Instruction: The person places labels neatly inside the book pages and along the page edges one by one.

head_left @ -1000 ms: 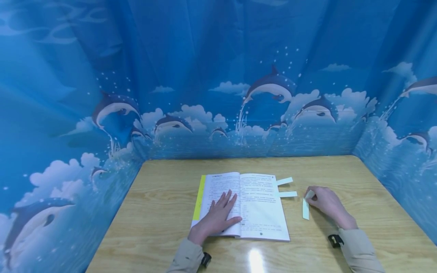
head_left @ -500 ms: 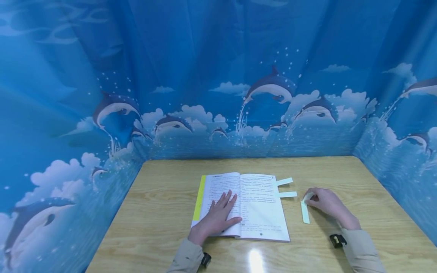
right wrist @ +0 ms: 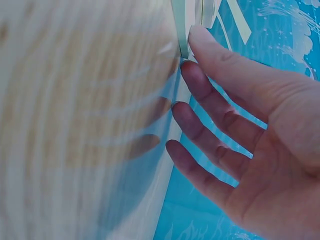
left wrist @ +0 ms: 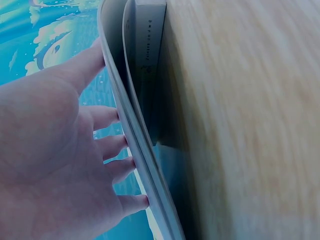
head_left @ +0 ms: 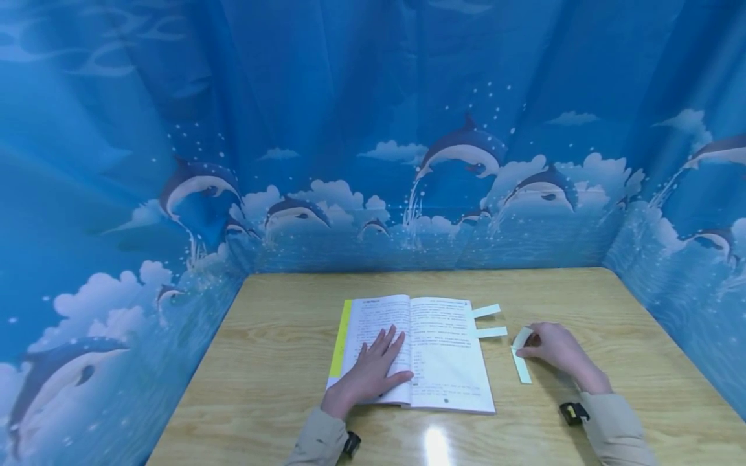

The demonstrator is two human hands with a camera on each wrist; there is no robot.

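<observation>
An open book (head_left: 449, 362) lies on the table with its pages spread. My left hand (head_left: 373, 372) rests on the left page, fingers straight and spread; in the left wrist view the fingertips of the left hand (left wrist: 65, 145) touch the page. To the right of the book, my right hand (head_left: 556, 349) pinches the upper part of a pale green paper strip (head_left: 522, 370) between thumb and fingers. That upper part is angled away from the lower part on the table; I cannot tell whether it is one bent strip or two. The right wrist view shows the strip (right wrist: 181, 30) by the thumb tip.
Two pale paper strips stick out from the book's right edge, an upper strip (head_left: 486, 310) and a lower strip (head_left: 492, 332). The wooden table (head_left: 262, 362) is bordered by a blue dolphin-print curtain (head_left: 350, 129). A bright reflection lies near the front edge.
The pale green strip's lower end has shifted slightly toward me, and its upper part now stands more apart at an angle. My left hand and the book have stayed still.
</observation>
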